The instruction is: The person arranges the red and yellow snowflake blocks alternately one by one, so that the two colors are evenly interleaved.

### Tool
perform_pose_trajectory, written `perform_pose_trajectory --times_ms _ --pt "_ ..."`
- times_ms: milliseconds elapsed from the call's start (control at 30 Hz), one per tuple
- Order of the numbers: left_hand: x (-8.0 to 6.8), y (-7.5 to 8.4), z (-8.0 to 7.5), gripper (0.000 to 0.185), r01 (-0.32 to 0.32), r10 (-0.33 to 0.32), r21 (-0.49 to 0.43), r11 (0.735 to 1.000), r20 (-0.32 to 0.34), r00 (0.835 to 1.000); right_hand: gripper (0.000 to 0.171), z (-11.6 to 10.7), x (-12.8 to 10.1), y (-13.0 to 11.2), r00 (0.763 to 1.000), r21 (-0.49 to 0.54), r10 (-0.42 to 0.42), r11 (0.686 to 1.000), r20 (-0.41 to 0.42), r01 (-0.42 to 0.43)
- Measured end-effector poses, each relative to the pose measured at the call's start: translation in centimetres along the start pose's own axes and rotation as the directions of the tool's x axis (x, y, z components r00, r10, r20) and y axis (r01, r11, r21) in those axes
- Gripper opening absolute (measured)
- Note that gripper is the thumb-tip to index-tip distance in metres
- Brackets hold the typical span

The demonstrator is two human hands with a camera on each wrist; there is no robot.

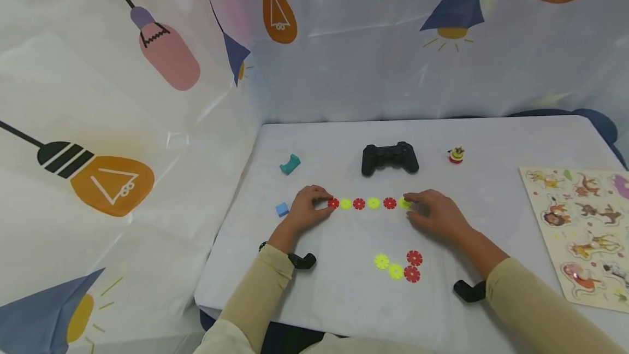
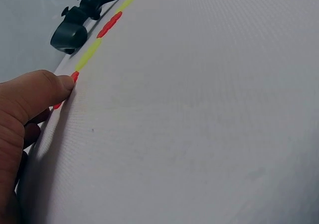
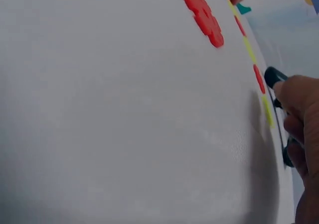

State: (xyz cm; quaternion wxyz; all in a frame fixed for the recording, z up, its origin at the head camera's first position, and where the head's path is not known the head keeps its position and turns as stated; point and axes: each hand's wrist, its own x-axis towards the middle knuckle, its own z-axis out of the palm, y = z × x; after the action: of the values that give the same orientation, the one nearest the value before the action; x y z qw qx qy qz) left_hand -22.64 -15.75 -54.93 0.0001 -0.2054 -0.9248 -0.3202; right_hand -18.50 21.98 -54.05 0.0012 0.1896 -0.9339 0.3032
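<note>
Six flat notched plastic discs, alternately red and yellow, lie in a row across the white table. My left hand [image 1: 308, 207] pinches the red disc [image 1: 333, 203] at the left end between thumb and index finger; the left wrist view shows the thumb [image 2: 62, 84] over its edge. Over at the right end, my right hand [image 1: 434, 213] has thumb and index finger spread beside the yellow disc [image 1: 404, 203]. The index fingertip overlaps that disc in the head view. In the right wrist view the thumb stands a little off the yellow disc [image 3: 267, 111].
Nearer me lie loose discs, two yellow [image 1: 381, 261] and two red [image 1: 414, 258]. Behind the row sits a black game controller [image 1: 390, 158], with a small toy figure [image 1: 456, 155] to its right. A teal block [image 1: 290, 164], blue block [image 1: 282, 210] and animal puzzle board [image 1: 580, 234] flank it.
</note>
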Motion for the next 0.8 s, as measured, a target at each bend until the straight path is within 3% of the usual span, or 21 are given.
perform_pose_trajectory --times_ms 167,333,533,667,800 --pt "0.1 0.0 0.0 0.028 0.010 -0.010 -0.004 1.000 0.012 1.000 0.045 -0.6 -3.1 -0.3 0.982 0.021 -0.179 0.984 0.062 0.178" --pt "0.2 -0.5 0.3 0.028 -0.022 0.022 0.003 1.000 -0.008 1.000 0.056 -0.5 -6.1 -0.2 0.965 0.056 -0.250 0.968 0.079 0.246" --pt "0.4 -0.9 0.4 0.027 -0.057 0.058 0.018 0.998 -0.040 0.998 0.057 0.2 -7.1 -0.7 0.940 0.038 -0.339 0.940 0.033 0.338" --pt "0.4 -0.8 0.4 0.027 -0.053 0.053 0.011 0.999 -0.037 0.998 0.052 0.7 -7.1 -1.1 0.935 0.022 -0.354 0.935 -0.010 0.355" --pt "0.2 -0.5 0.5 0.027 -0.021 0.021 0.003 1.000 -0.020 1.000 0.059 0.9 -7.0 -1.5 0.950 0.008 -0.312 0.950 -0.008 0.312"
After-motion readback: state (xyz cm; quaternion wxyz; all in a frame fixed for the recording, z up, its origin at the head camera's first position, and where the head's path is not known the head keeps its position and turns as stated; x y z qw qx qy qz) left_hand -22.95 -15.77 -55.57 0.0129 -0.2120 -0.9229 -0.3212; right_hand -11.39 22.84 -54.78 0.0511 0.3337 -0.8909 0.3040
